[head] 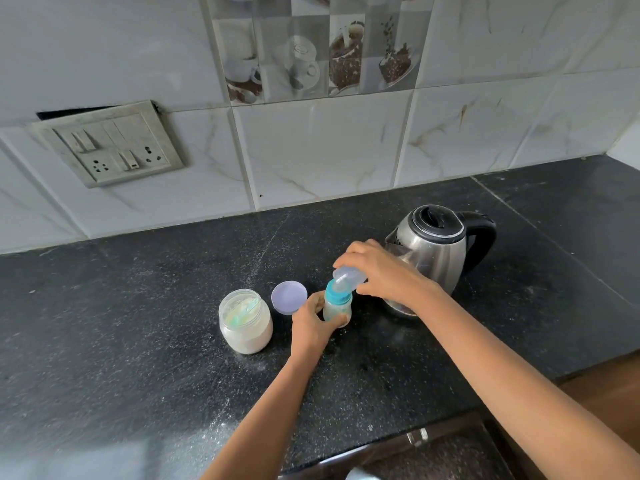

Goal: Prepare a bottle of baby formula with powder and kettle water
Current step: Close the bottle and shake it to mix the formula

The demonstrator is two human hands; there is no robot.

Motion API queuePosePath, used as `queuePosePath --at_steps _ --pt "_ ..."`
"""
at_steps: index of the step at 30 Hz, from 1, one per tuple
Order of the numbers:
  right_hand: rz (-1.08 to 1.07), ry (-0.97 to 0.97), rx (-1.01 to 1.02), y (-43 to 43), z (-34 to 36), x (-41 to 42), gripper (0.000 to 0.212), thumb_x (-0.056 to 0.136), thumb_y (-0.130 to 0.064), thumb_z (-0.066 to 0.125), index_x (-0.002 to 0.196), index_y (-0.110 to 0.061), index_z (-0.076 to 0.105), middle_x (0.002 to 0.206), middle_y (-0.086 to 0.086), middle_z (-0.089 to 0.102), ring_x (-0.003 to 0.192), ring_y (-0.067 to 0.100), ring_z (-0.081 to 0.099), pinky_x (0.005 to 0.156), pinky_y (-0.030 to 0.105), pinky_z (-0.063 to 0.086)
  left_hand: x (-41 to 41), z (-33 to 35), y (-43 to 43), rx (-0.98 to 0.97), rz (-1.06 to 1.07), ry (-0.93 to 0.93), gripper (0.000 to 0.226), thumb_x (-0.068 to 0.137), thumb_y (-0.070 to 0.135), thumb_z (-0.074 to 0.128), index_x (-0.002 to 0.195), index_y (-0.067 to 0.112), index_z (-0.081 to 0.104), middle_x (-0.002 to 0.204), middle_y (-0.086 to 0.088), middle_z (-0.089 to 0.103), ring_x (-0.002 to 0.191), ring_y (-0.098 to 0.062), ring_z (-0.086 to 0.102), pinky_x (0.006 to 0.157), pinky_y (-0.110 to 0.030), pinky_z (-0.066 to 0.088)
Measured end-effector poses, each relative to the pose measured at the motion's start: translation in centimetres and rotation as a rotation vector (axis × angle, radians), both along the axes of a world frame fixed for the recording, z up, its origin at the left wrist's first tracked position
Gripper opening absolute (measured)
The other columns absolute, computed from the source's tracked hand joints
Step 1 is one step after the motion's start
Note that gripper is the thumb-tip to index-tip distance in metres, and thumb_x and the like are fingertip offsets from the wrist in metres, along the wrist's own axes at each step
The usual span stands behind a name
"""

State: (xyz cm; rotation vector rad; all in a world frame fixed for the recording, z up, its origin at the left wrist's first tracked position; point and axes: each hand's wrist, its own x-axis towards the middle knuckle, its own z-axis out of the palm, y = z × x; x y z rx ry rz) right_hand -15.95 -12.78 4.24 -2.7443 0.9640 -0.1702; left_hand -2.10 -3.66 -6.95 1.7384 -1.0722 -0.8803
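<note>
A small baby bottle (337, 306) with a teal collar stands upright on the black counter (138, 323). My left hand (311, 323) grips its body from the left. My right hand (377, 271) holds the clear cap (349, 277) tilted just above the teat. Left of the bottle stands an open jar of white powder (245, 322) with a scoop inside. Its pale purple lid (289, 297) lies flat between jar and bottle. The steel kettle (436, 251), lid down, sits behind my right hand.
A tiled wall runs along the back, with a switch and socket panel (110, 143) at the left. Powder dust speckles the counter. The counter's front edge and a drawer handle (417, 436) show at the bottom right.
</note>
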Motion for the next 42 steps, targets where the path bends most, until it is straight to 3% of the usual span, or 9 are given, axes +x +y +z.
queuePosePath --at_steps 6,16,20,24,30,34,37,40,42 --pt "0.137 0.123 0.095 0.0 -0.4 2.4 0.042 0.075 0.004 0.061 0.109 -0.019 0.057 0.106 0.001 0.053 0.086 0.022 0.055 0.073 0.046 0.051 0.1 -0.1 0.0 0.001 -0.008 0.002 0.055 0.067 0.021 0.081 0.118 0.021 0.058 0.107 0.01 0.064 0.096 0.0 0.057 0.072 -0.008 0.038" --pt "0.033 -0.046 0.199 -0.6 -1.9 1.5 0.046 0.072 -0.018 0.074 0.116 -0.024 0.061 0.108 -0.002 0.059 0.093 0.015 0.057 0.079 0.034 0.053 0.0 -0.1 -0.1 0.001 0.004 -0.012 0.055 0.067 0.021 0.082 0.117 0.023 0.058 0.104 0.014 0.063 0.087 0.012 0.053 0.067 -0.007 0.039" --pt "-0.066 -0.129 0.107 0.4 -3.2 1.3 0.047 0.073 -0.032 0.074 0.116 -0.021 0.059 0.101 0.0 0.058 0.08 0.014 0.054 0.074 0.031 0.048 -0.1 -0.2 0.0 0.001 0.009 -0.026 0.052 0.068 0.022 0.081 0.115 0.023 0.059 0.103 0.015 0.063 0.086 0.015 0.053 0.066 -0.007 0.04" --pt "-0.177 -0.133 -0.016 1.3 -5.1 2.0 0.049 0.077 -0.044 0.069 0.113 -0.014 0.053 0.102 0.002 0.053 0.083 0.023 0.058 0.066 0.033 0.047 -0.2 0.0 0.3 -0.019 0.005 -0.028 0.047 0.07 0.025 0.081 0.11 0.026 0.057 0.096 0.02 0.06 0.085 0.017 0.052 0.064 -0.004 0.041" --pt "-0.407 -0.078 -0.097 2.6 -6.4 3.5 0.059 0.077 -0.056 0.065 0.11 -0.013 0.044 0.104 0.003 0.048 0.084 0.022 0.058 0.062 0.032 0.044 -0.1 -0.5 0.4 -0.056 -0.021 -0.038 0.047 0.069 0.033 0.078 0.111 0.027 0.058 0.098 0.012 0.067 0.087 0.004 0.061 0.066 -0.007 0.044" --pt "-0.499 -0.351 0.006 3.7 -8.0 3.6 0.057 0.072 -0.05 0.073 0.11 -0.018 0.043 0.103 0.0 0.046 0.088 0.015 0.05 0.064 0.028 0.045 -0.4 -0.5 1.3 -0.054 -0.059 -0.109 0.043 0.077 0.037 0.071 0.115 0.026 0.055 0.101 0.015 0.064 0.092 0.001 0.059 0.069 -0.013 0.044" --pt "-0.464 -0.593 0.276 4.1 -9.7 3.3 0.058 0.074 -0.04 0.077 0.118 -0.021 0.043 0.11 0.0 0.05 0.1 0.015 0.05 0.08 0.028 0.048 0.4 -1.8 3.1 0.003 -0.097 -0.322 0.049 0.083 0.045 0.064 0.126 0.026 0.049 0.118 0.01 0.059 0.111 -0.011 0.055 0.082 -0.024 0.044" --pt "-0.462 -0.623 0.516 4.4 -10.1 3.1 0.062 0.081 -0.036 0.072 0.13 -0.02 0.037 0.118 -0.002 0.051 0.109 0.012 0.05 0.088 0.025 0.043 1.7 -3.1 4.8 0.029 -0.099 -0.516 0.052 0.09 0.044 0.055 0.136 0.023 0.043 0.136 0.004 0.052 0.133 -0.019 0.038 0.102 -0.033 0.038" --pt "-0.419 -0.59 0.612 4.2 -9.9 2.8 0.064 0.084 -0.034 0.07 0.135 -0.022 0.033 0.12 -0.004 0.05 0.11 0.01 0.048 0.089 0.023 0.039 2.2 -3.5 5.8 -0.018 -0.062 -0.594 0.047 0.092 0.039 0.055 0.132 0.017 0.047 0.135 0.0 0.053 0.13 -0.022 0.042 0.106 -0.031 0.032"
